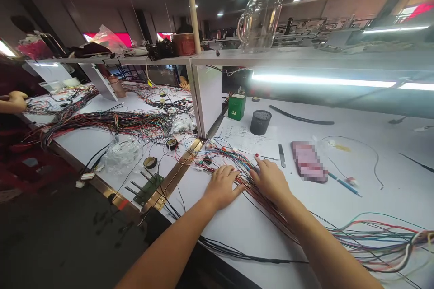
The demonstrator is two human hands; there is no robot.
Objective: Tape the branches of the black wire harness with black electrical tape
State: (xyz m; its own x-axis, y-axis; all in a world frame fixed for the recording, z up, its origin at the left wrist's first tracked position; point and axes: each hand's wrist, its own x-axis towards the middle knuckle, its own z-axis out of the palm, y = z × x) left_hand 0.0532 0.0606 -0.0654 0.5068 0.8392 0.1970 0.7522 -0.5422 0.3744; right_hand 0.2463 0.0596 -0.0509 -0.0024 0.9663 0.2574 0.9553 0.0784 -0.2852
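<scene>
A long bundle of thin coloured wires (244, 159) lies across the white table in front of me. My left hand (220, 185) rests on the near side of the bundle, fingers bent over the wires and thumb stretched away from them. On the far side, my right hand (271, 178) lies against the same bundle with its fingers stretched out. The right index fingertip is at a small red connector (257, 155). Wires under both palms are partly hidden. A black connector (207, 160) sits among the wire ends left of my hands.
Behind the bundle stand a black mesh cup (261, 123) and a green box (236, 107) near a printed sheet (237, 135). A knife (281, 156), a pink phone-shaped item (308, 161) and a blue pen-like tool (345, 185) lie rightward. Upright pins (144, 187) rise left. Another person's hand (15, 101) is far left.
</scene>
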